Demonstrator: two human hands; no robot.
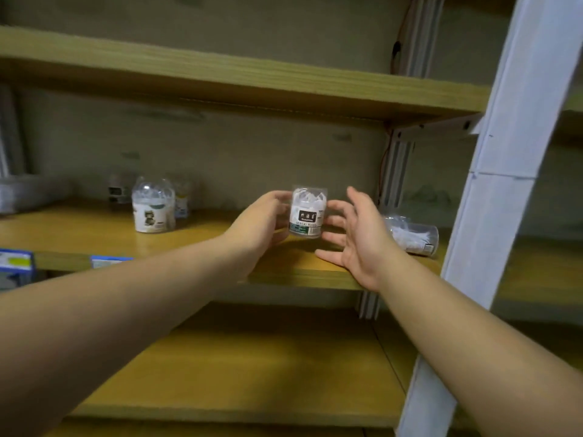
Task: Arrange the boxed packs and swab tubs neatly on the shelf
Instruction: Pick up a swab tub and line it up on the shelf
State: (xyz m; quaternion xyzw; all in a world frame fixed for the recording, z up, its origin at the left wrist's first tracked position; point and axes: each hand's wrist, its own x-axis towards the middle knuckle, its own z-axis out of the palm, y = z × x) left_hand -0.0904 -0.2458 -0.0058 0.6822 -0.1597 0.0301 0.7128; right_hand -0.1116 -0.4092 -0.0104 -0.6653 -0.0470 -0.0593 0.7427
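Observation:
A clear tub (307, 212) with a white label reading "dental floss" stands upright on the middle wooden shelf (195, 238). My left hand (258, 222) grips its left side. My right hand (356, 231) is just right of the tub, fingers spread, fingertips close to it. Another clear tub (410, 234) lies on its side at the shelf's right end. Further left a taller domed tub (153, 205) stands upright, with two smaller tubs (182, 197) blurred behind it. Blue-and-white boxed packs (15, 260) show at the left edge, below the shelf's front.
A white metal upright (504, 184) runs diagonally down the right side. One wooden shelf (220, 77) is above and another (252, 367) is below. A grey wrapped bundle (28, 190) sits at the far left of the middle shelf.

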